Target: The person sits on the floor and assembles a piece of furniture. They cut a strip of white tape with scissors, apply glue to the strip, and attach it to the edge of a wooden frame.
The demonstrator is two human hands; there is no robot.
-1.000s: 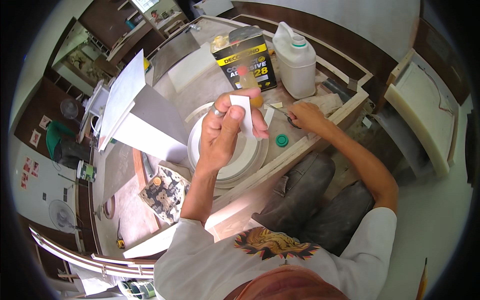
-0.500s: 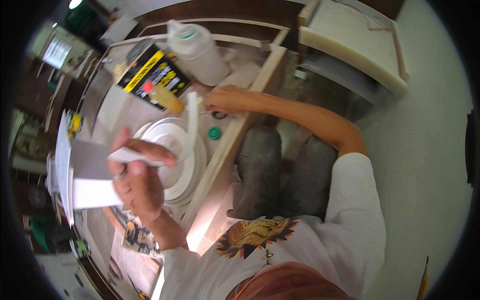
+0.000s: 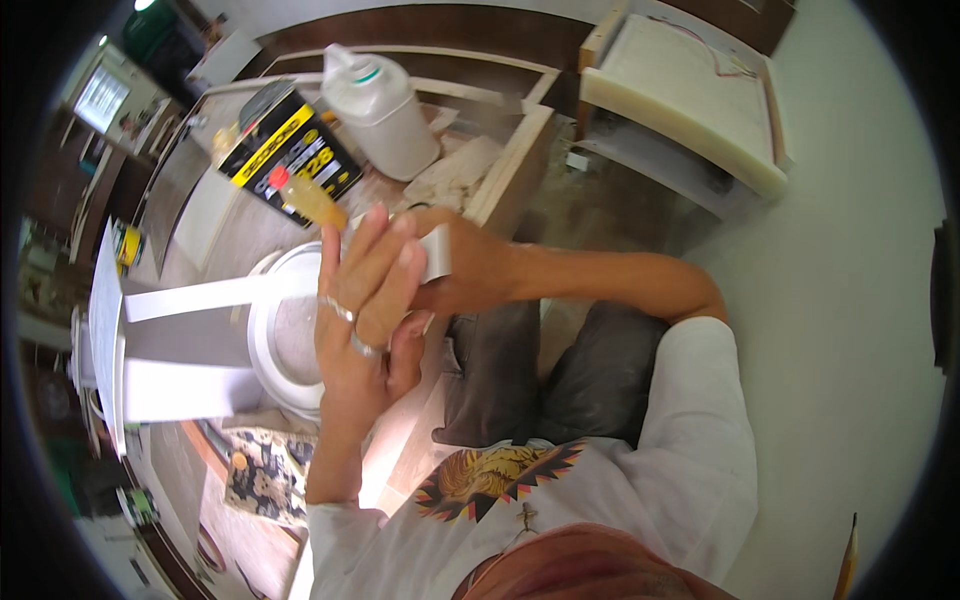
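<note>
- Left hand (image 3: 362, 300) nearest the camera, raised over the bench, fingers spread and pointing away, two rings showing; fingertips laid flat on the white strip (image 3: 215, 297), so more pressing than pinching. Can't tell if the thumb is hooked under it.
- Right hand (image 3: 465, 270) just behind and to the right of the left one, touching it, curled shut round the strip's near end (image 3: 436, 252), where a short grey-white tab sticks up past the knuckles.
- So both hands meet at one end of the strip; right one has the actual hold, left one sits on the side the strip runs off to.
- Long axis: from the grip straight out left, pretty much level, ending well apart near a stack of white sheets (image 3: 175, 385).
- Under the left hand, lower down: round white plate-like dish (image 3: 275, 350), strip crossing over its far rim.
- Just beyond the fingertips: small amber blob (image 3: 312, 203), looks like a nozzle or a glue-soaked bit, hard to say which.
- Further out, up-left of the grip: black and yellow can (image 3: 285, 150). Right next to it, white jug (image 3: 385, 115) with a green-ringed cap.
- Farthest, up-right: pale foam-looking slab (image 3: 690, 100) on a frame.
</note>
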